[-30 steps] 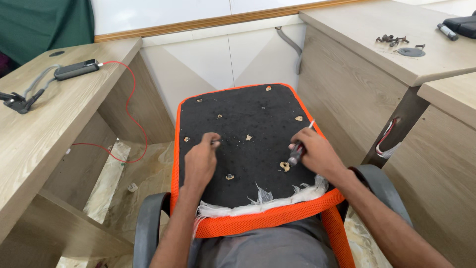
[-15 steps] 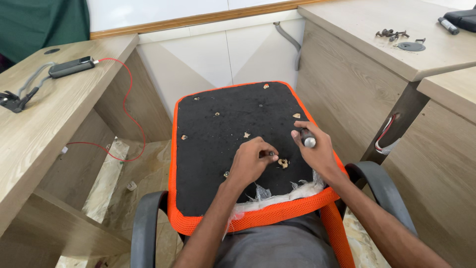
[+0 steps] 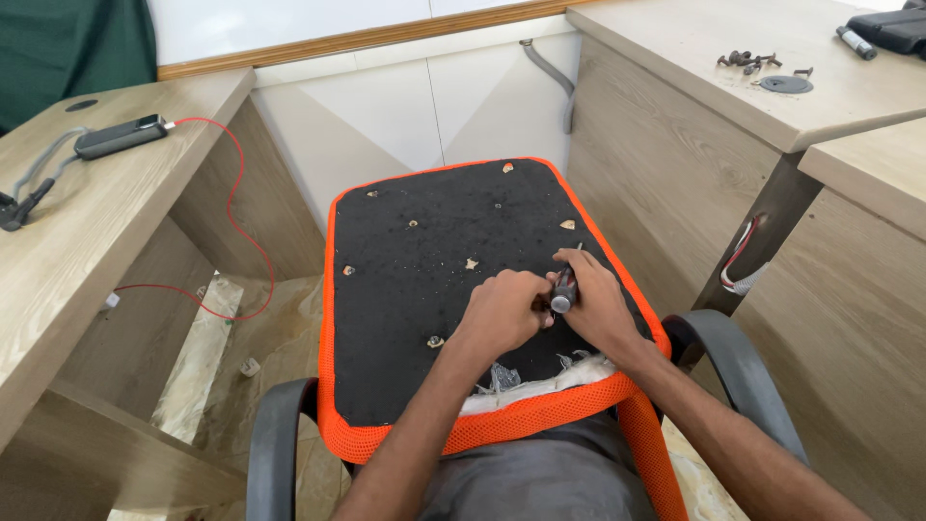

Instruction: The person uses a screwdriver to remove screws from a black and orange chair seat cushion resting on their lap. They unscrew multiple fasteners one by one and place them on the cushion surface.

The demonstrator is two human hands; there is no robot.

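Screwdriver (image 3: 563, 289), clenched in the right hand (image 3: 595, 311), is standing upright on the black underside of the orange-edged seat (image 3: 424, 289) resting over the chair arms, the left hand (image 3: 502, 314) pinching by its tip, where a slip could be jabbing those fingers.

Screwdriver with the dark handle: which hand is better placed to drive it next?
Probably the right hand: it already grips the dark-handled screwdriver, tip on the black seat underside. The left hand only steadies beside it.

Bare forearms, no sleeves; grey trousers; hands (image 3: 550, 314) ungloved.
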